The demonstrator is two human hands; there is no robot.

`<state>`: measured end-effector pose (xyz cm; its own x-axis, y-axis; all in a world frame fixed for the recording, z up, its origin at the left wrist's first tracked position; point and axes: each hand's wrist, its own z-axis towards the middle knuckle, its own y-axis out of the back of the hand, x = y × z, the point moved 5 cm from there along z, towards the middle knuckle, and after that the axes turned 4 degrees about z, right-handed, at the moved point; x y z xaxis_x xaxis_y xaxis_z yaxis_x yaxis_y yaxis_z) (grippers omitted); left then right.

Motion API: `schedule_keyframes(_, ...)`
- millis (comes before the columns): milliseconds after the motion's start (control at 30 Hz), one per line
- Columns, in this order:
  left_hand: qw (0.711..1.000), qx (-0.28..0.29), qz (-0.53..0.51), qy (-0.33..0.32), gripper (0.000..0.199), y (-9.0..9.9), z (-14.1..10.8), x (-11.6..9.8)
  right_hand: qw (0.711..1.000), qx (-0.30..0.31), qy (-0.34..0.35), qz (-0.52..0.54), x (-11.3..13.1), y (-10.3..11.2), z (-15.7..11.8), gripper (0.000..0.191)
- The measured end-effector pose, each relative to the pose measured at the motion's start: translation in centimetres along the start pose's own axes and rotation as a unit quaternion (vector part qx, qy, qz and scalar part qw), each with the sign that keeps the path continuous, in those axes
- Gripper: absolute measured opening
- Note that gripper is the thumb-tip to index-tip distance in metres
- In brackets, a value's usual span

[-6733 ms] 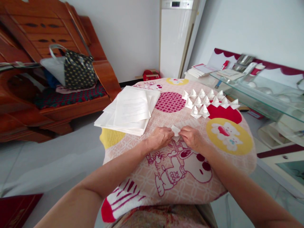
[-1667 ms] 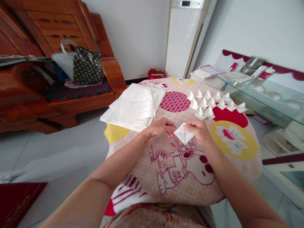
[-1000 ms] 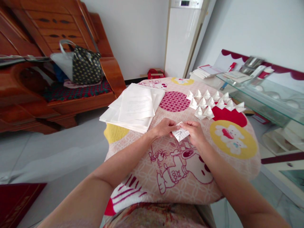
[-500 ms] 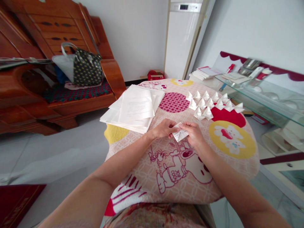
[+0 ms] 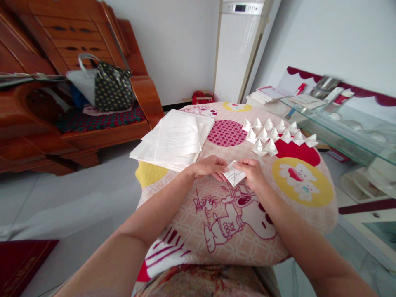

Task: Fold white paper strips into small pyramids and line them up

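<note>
A small folded white paper (image 5: 235,174) with writing on it is between my two hands, above the patterned tablecloth (image 5: 192,231). My left hand (image 5: 210,167) pinches its left edge between thumb and fingers. On the right side, my right hand (image 5: 251,171) grips the paper with the thumb on top. Beyond my right hand, several folded white paper pieces (image 5: 268,134) with pointed tops stand in rows. A stack of white sheets (image 5: 177,138), the top one printed, lies beyond my left hand.
A wooden bench (image 5: 145,97) at the left holds a dark patterned bag (image 5: 113,88). At the right stands a glass shelf (image 5: 346,119) with papers and cups. A white air conditioner (image 5: 236,49) is behind the table.
The folded paper has turned slightly and shows more of its written face. My left hand has shifted a little to the left, its fingers more extended along the paper's edge.
</note>
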<state>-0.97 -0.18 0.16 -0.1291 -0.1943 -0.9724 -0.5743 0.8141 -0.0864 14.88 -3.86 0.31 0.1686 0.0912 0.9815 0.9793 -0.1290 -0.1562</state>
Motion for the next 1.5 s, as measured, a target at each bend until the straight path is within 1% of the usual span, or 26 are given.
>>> schedule_keyframes(133,0.997,-0.069,0.038,0.003,0.031,-0.1,0.6,0.3,1.0,0.011,-0.002,-0.014,-0.1,-0.3,-0.1,0.029)
schedule_keyframes(300,0.992,-0.113,0.063,-0.011,0.016,-0.1,0.6,-0.1,0.996,0.073,-0.03,-0.042,0.4,-0.3,-0.3,0.033)
schedule_keyframes(367,0.988,-0.134,0.072,-0.017,0.013,0.1,0.5,-0.3,0.992,0.095,-0.043,-0.064,0.6,-0.2,-0.5,0.031)
schedule_keyframes(433,0.986,-0.145,0.08,-0.021,0.014,0.1,0.4,-0.4,0.99,0.102,-0.047,-0.081,0.8,0.0,-0.6,0.028)
schedule_keyframes(600,0.986,-0.14,0.082,-0.029,0.02,-0.4,0.6,-0.4,0.989,0.106,-0.048,-0.095,0.8,-0.3,-0.7,0.018)
schedule_keyframes(733,0.988,-0.128,0.078,-0.032,0.019,-0.5,0.7,-0.5,0.99,0.091,-0.039,-0.101,0.7,-0.4,-0.5,0.015)
schedule_keyframes(900,0.987,-0.135,0.081,-0.033,0.016,-0.2,0.3,-0.8,0.991,0.097,-0.03,-0.089,0.9,0.3,-0.3,0.018)
schedule_keyframes(1033,0.985,-0.15,0.082,-0.025,0.014,0.2,0.0,-0.9,0.991,0.097,-0.019,-0.086,1.5,1.4,-0.2,0.02)
schedule_keyframes(1100,0.983,-0.16,0.084,-0.027,0.015,0.4,0.0,-1.0,0.992,0.098,-0.015,-0.077,1.7,1.6,-0.2,0.023)
schedule_keyframes(1233,0.98,-0.175,0.084,-0.036,0.015,0.2,0.3,-0.9,0.992,0.107,-0.03,-0.067,1.3,0.9,-0.2,0.034)
schedule_keyframes(1367,0.983,-0.164,0.077,-0.031,0.013,-0.2,0.5,-0.8,0.991,0.106,-0.043,-0.064,0.6,0.0,-0.3,0.029)
schedule_keyframes(1500,0.987,-0.145,0.062,-0.01,0.008,-0.5,0.4,-0.8,0.992,0.1,-0.051,-0.049,0.3,0.0,-0.4,0.027)
